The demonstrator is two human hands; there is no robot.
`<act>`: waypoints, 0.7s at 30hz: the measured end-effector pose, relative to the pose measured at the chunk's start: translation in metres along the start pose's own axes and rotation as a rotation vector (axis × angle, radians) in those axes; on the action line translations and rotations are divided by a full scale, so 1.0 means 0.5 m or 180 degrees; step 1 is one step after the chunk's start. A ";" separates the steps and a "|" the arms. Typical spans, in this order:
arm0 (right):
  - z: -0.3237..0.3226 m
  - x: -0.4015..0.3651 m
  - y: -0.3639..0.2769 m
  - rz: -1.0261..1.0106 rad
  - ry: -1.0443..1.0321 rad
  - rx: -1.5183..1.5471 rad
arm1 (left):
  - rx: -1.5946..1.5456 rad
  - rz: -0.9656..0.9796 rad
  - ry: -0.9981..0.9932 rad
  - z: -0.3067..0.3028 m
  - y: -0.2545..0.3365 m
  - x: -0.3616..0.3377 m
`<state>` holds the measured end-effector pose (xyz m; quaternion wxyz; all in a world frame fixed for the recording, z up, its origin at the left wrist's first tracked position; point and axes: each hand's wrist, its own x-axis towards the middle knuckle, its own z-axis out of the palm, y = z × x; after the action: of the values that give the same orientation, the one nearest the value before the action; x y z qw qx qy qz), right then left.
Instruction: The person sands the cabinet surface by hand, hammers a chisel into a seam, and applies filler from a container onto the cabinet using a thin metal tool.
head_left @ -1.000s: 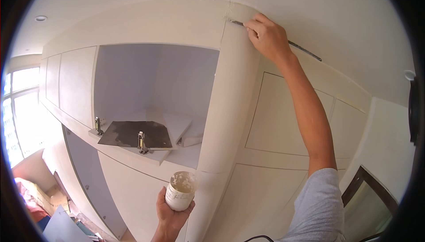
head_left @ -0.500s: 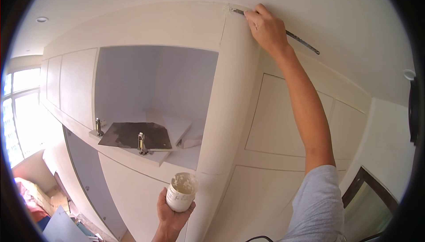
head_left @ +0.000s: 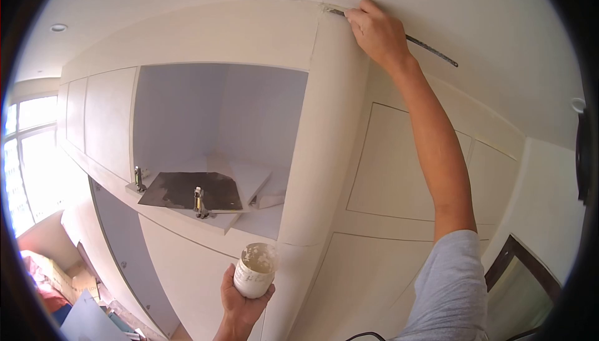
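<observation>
My left hand (head_left: 241, 297) is wrapped round a white cup (head_left: 254, 283) from below and behind. Pale paste is smeared round the cup's rim and inside wall, and its mouth faces up toward me. High up under the ceiling, my right hand (head_left: 382, 36) pinches a long, thin, dark metal blade (head_left: 432, 51). The blade's front tip meets the seam at the top of a rounded cream column (head_left: 334, 91), where some rough pale filler shows. Its other end sticks out past my wrist to the right.
Left of the column is an open cabinet compartment (head_left: 181, 107). A dark sheet (head_left: 187, 191) and a loose door with metal hinges (head_left: 199, 205) lie across its lower edge. Cream panels (head_left: 399, 160) line the right wall. Boards and boxes (head_left: 87, 316) are piled at lower left by the window.
My right hand has shifted slightly up and right, and the blade's rear end has swung upward. The left hand and cup have barely moved.
</observation>
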<state>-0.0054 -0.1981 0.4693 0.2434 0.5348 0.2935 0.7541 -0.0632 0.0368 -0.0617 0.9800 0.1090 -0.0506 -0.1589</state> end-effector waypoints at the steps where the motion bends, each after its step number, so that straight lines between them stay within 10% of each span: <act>1: 0.001 -0.001 -0.001 -0.0003 -0.0004 -0.0004 | 0.0051 0.0002 -0.0020 0.002 0.000 0.000; 21: -0.068 -0.021 -0.048 0.0599 -0.0025 0.0746 | 0.0161 -0.0011 -0.0024 -0.007 0.000 -0.002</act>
<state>-0.0330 -0.1942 0.4367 0.1087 0.5877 0.3271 0.7320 -0.0635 0.0378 -0.0649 0.9764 0.1332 -0.0582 -0.1597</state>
